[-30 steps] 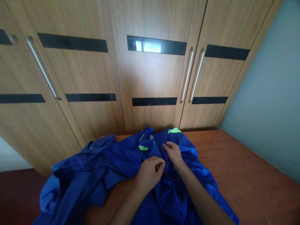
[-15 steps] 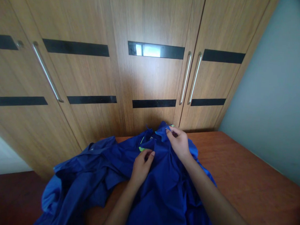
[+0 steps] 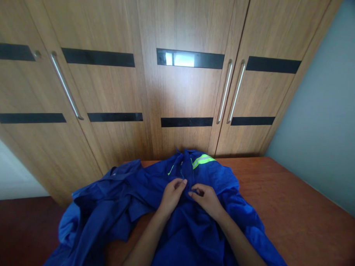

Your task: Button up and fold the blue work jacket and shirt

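A blue work jacket with neon yellow-green stripes lies crumpled on a reddish-brown wooden table. My left hand pinches the fabric near the jacket's front middle, fingers closed on it. My right hand sits just to the right, fingertips pinched on the facing edge of the same cloth. The two hands almost touch. A reflective stripe shows near the collar, beyond my hands.
A wooden wardrobe with black bands and long metal handles stands right behind the table. A pale grey wall runs along the right. The jacket's left sleeve hangs over the table's left edge near a dark floor.
My right hand came back down from the collar to the jacket's front, beside my left hand. The collar area now lies flatter, with the yellow-green stripe exposed.
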The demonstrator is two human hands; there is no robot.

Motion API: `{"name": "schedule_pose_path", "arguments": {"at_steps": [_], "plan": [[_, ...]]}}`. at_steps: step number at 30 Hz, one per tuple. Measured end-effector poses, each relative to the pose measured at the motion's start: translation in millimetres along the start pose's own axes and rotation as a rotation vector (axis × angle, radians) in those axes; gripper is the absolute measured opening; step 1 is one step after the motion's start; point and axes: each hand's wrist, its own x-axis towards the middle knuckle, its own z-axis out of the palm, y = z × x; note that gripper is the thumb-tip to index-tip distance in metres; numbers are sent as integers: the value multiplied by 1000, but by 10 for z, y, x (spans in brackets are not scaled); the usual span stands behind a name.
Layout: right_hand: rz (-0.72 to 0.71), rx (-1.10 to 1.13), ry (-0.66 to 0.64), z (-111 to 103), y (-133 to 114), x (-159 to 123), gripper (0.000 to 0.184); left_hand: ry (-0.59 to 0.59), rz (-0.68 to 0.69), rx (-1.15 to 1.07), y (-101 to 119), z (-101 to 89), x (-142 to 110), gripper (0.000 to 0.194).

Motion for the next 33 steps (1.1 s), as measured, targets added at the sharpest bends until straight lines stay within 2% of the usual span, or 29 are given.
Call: {"name": "schedule_pose_path", "arguments": {"at_steps": [4,7,10,13,17,19,25,29,33], "plan": [[5,-23,18,-30,8,-4,20,2,-24,-20,-77,2,34,35],[48,-104,246,-82,38,13,27,11,-17,-26,-160,48,65,27],[123,-209,505,-157,96,16,30,8,-28,-37,-239,127,96,32],[126,-299,577,-209,131,-6,24,-21,-40,-50,-263,182,115,29],[93,-378,542,-201,125,-27,11,-85,-4,-70,-166,141,68,13],[66,-362,498,-189,106,-24,7,-116,25,-74,-79,87,15,10],[-46,-87,324,-172,-50,-40,12,-241,92,-143,171,15,-105,26],[-68,-12,204,-144,-143,-71,13,-223,102,-127,258,42,-143,25],[-25,111,201,-126,-120,-76,14,-137,166,23,275,39,-163,16]]}}
